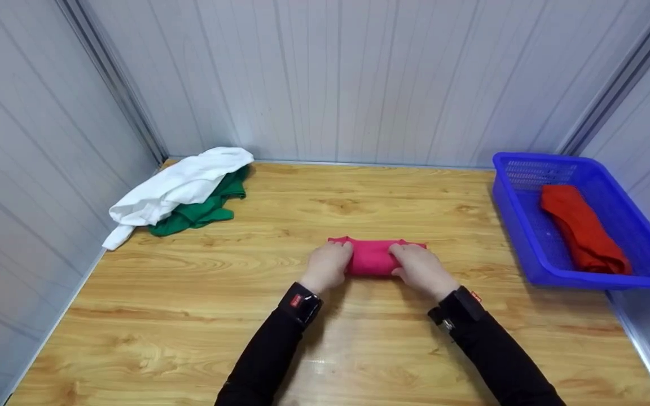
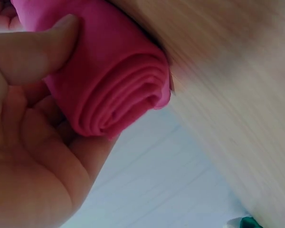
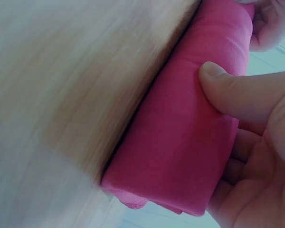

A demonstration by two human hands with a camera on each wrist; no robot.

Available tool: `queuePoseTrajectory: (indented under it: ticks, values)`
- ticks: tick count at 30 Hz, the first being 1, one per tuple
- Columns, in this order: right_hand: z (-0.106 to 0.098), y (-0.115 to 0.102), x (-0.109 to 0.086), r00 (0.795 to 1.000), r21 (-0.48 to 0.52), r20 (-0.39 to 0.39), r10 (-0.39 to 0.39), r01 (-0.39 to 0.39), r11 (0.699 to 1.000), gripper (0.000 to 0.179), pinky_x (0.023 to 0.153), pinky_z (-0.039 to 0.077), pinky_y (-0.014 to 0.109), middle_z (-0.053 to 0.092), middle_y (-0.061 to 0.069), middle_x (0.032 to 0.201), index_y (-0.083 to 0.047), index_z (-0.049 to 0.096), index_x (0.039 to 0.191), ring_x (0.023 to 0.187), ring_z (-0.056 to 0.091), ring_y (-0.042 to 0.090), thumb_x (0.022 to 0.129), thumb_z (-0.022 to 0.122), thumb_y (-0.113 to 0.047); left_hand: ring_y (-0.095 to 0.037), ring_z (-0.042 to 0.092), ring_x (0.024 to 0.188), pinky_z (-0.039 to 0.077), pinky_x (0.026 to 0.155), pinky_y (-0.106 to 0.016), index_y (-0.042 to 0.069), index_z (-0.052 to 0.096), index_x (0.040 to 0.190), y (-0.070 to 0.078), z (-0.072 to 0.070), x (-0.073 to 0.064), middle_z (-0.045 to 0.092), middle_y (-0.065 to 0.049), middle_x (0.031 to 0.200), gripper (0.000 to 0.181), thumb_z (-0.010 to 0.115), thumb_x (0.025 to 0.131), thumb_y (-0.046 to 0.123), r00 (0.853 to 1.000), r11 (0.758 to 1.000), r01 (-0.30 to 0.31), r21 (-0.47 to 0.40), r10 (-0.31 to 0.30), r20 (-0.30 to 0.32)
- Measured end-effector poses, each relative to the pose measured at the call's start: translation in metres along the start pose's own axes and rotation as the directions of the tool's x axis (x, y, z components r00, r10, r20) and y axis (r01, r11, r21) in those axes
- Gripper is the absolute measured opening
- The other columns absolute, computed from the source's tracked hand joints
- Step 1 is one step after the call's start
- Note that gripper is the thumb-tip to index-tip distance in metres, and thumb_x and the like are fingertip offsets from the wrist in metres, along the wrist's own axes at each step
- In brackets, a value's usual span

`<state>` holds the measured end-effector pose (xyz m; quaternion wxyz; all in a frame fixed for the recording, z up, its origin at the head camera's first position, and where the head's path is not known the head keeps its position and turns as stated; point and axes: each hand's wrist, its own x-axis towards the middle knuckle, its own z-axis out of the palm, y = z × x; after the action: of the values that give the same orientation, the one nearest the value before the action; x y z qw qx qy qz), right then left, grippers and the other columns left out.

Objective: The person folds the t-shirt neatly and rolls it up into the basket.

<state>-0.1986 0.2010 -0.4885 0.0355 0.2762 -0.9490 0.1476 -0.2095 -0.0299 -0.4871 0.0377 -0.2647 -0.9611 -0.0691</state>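
Note:
A pink cloth (image 1: 372, 258), rolled into a short bundle, lies on the wooden table in front of me. My left hand (image 1: 328, 265) grips its left end, thumb on the near side and fingers curled over the far side. The right hand (image 1: 422, 269) holds the other end the same way. Spiral layers show at the end of the pink roll (image 2: 118, 90) in the left wrist view. In the right wrist view the thumb (image 3: 218, 88) presses on the smooth face of the roll.
A blue plastic basket (image 1: 534, 248) stands at the right with a folded orange-red cloth (image 1: 582, 225) inside. At the back left a white cloth (image 1: 189, 183) lies heaped over a green cloth (image 1: 203, 213). Grey panel walls (image 1: 325, 79) enclose the table (image 1: 189, 316) at the back and sides.

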Motion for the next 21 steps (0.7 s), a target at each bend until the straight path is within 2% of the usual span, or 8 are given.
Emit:
queuePoseTrajectory:
  ticks: [4, 11, 17, 21]
  values:
    - [-0.003, 0.002, -0.001, 0.999, 0.029, 0.036, -0.007, 0.006, 1.000, 0.028, 0.090, 0.049, 0.049, 0.067, 0.017, 0.105, -0.002, 0.060, 0.110, 0.101, 0.063, 0.036, 0.087, 0.074, -0.011, -0.031, 0.067, 0.088, 0.057, 0.071, -0.045, 0.008, 0.060, 0.093, -0.003, -0.004, -0.001, 0.068, -0.010, 0.089, 0.019, 0.076, 0.083, 0.011, 0.999, 0.999, -0.012, -0.050, 0.014, 0.038]
    - [-0.008, 0.004, -0.001, 0.994, 0.081, 0.106, -0.001, -0.008, 0.997, 0.025, 0.093, 0.048, 0.049, 0.067, 0.016, 0.109, -0.001, 0.062, 0.112, 0.105, 0.063, 0.035, 0.092, 0.069, -0.013, -0.028, 0.067, 0.088, 0.055, 0.080, -0.042, 0.010, 0.062, 0.090, -0.006, -0.007, 0.001, 0.068, -0.006, 0.087, 0.011, 0.071, 0.090, 0.017, 0.989, 0.988, 0.002, -0.157, 0.021, 0.147]
    - [-0.012, 0.005, -0.001, 0.989, 0.084, 0.148, 0.006, -0.019, 0.996, 0.033, 0.097, 0.046, 0.051, 0.063, 0.020, 0.116, 0.002, 0.061, 0.124, 0.111, 0.059, 0.038, 0.096, 0.064, -0.015, -0.026, 0.067, 0.089, 0.054, 0.080, -0.041, 0.011, 0.062, 0.086, -0.009, -0.007, 0.007, 0.067, -0.004, 0.087, 0.008, 0.066, 0.092, 0.014, 0.982, 0.977, 0.026, -0.213, 0.015, 0.190]
    - [-0.013, 0.007, 0.002, 0.984, 0.094, 0.176, 0.010, -0.027, 0.995, 0.033, 0.096, 0.046, 0.051, 0.063, 0.020, 0.115, 0.004, 0.060, 0.125, 0.111, 0.059, 0.038, 0.097, 0.062, -0.014, -0.024, 0.065, 0.085, 0.052, 0.078, -0.041, 0.010, 0.063, 0.087, -0.012, -0.008, 0.013, 0.065, -0.004, 0.086, 0.004, 0.061, 0.091, 0.011, 0.976, 0.966, 0.043, -0.257, 0.014, 0.215]
